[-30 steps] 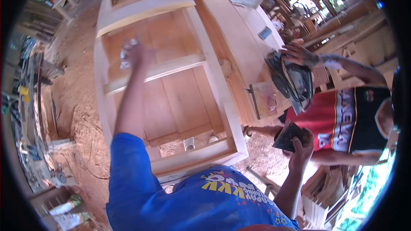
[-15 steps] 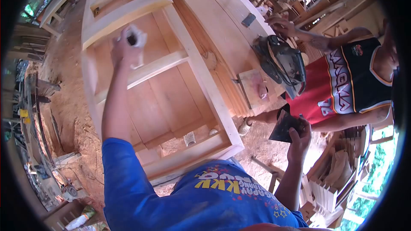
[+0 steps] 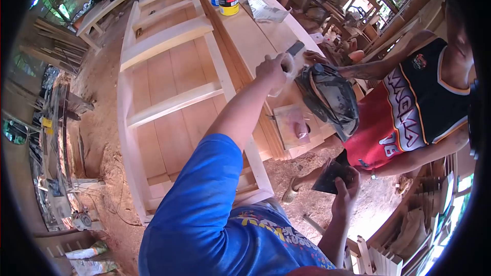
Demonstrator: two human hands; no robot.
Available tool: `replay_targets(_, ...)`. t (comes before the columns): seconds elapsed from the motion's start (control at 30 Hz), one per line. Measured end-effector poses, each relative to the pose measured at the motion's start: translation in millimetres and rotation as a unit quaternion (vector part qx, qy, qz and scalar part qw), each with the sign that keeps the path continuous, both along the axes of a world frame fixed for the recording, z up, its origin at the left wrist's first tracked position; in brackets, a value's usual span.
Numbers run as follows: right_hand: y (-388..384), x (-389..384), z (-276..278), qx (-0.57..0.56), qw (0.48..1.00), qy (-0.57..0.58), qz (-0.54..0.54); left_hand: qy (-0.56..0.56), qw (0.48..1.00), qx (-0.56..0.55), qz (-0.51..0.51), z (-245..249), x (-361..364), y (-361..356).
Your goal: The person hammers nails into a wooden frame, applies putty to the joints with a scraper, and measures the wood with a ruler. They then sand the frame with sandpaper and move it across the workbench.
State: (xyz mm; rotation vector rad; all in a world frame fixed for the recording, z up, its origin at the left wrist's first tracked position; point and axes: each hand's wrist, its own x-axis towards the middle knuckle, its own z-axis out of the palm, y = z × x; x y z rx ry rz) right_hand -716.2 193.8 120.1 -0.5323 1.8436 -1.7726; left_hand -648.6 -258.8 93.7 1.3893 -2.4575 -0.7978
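My left hand (image 3: 271,71) stretches out over the workbench, its fingers wrapped round a whitish, hollow, round thing (image 3: 287,65) that could be a roll or a cup. Close beyond it lies a small dark block (image 3: 295,47). My right hand (image 3: 346,194) is low on the right, gripping a dark flat square piece (image 3: 326,178) between thumb and fingers. A stained square board (image 3: 292,125) lies on the bench between the two hands. Left of my outstretched arm is a pale wooden frame with panels (image 3: 174,105).
A person in a red and black jersey (image 3: 391,117) stands at the right, one hand by a black bag-like thing (image 3: 332,97). Yellow-and-black can (image 3: 228,3) and crumpled paper (image 3: 267,10) sit farther up the bench (image 3: 250,36). Stacked wood (image 3: 56,46) stands left.
My left hand has swung right, from above the wooden frame to above the bench, still holding the whitish thing. My right hand has dropped slightly with the dark piece. The view has shifted.
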Motion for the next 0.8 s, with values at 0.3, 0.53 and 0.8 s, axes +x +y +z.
replay_targets(0.3, 12, -25, -10, 0.008, 1.0, -0.011, -0.017, 0.372, 0.878, 0.073, 0.292, -38, 114, -109)
replay_targets(0.53, 16, -17, -28, 0.207, 0.976, 0.01, -0.066, 0.642, 0.675, 0.201, 0.302, -141, 333, -258)
replay_targets(0.8, -6, -4, -22, 0.349, 0.929, 0.046, -0.112, 0.648, 0.545, 0.267, 0.46, -127, 377, -341)
